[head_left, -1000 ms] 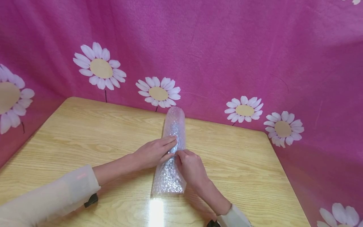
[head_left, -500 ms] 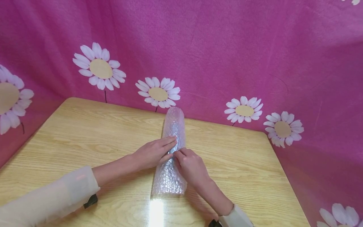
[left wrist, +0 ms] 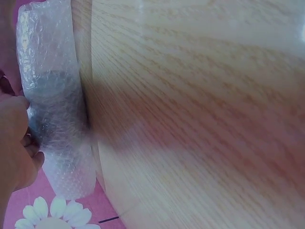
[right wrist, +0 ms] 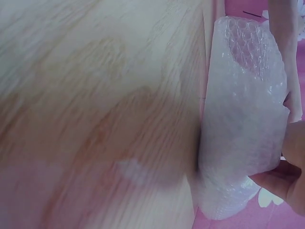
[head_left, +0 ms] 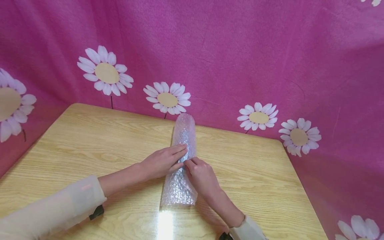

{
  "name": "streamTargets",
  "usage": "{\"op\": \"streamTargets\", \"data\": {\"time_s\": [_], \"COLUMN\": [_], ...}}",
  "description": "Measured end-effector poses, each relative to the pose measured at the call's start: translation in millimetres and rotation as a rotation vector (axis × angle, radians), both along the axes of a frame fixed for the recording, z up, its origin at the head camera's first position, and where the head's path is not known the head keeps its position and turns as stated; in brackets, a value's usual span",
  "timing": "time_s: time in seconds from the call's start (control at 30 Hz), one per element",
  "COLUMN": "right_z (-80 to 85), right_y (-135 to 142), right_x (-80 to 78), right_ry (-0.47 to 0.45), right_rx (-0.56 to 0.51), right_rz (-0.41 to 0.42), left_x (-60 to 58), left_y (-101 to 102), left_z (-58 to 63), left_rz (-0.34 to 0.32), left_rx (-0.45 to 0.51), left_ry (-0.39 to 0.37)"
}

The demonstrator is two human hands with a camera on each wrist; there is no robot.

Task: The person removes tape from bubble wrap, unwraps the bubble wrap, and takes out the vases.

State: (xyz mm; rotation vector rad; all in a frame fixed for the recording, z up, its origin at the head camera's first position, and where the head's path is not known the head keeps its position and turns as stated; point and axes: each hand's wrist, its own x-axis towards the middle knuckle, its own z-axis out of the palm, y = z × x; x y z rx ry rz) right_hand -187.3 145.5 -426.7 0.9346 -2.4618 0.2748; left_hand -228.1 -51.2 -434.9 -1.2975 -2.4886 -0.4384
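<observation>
A long roll of bubble wrap (head_left: 180, 190) lies on the wooden table, pointing away from me. Through its layers in the left wrist view shows a dark, rounded thing (left wrist: 52, 112) whose kind I cannot make out. My left hand (head_left: 162, 161) rests on top of the roll from the left, fingers fairly straight. Close beside it, my right hand (head_left: 204, 178) has curled fingers and pinches the wrap's loose edge near the middle of the roll. In the right wrist view, the thumb and fingers (right wrist: 274, 181) meet at that edge; part of the hand is cut off.
The wooden table (head_left: 255, 186) extends on both sides of the roll. Behind and beside it hangs a pink cloth (head_left: 210, 60) printed with white daisies. The roll's far end reaches the table's back edge, close to the cloth.
My right fingertips have shifted very slightly left along the wrap's edge. The left hand and the roll look the same as before.
</observation>
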Motion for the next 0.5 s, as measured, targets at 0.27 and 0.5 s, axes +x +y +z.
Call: {"op": "streamTargets", "data": {"time_s": [0.27, 0.5], "right_z": [-2.3, -4.0], "right_y": [-1.3, -0.3], "right_x": [0.5, -0.2], "right_ry": [-0.019, -0.049], "right_rx": [-0.048, -0.118], "right_rz": [-0.027, -0.043], "left_x": [0.4, 0.4], "left_y": [1.1, 2.0], "left_z": [1.6, 1.5], "left_rz": [0.002, 0.008], "left_rx": [0.000, 0.013], "left_ry": [-0.022, -0.057]}}
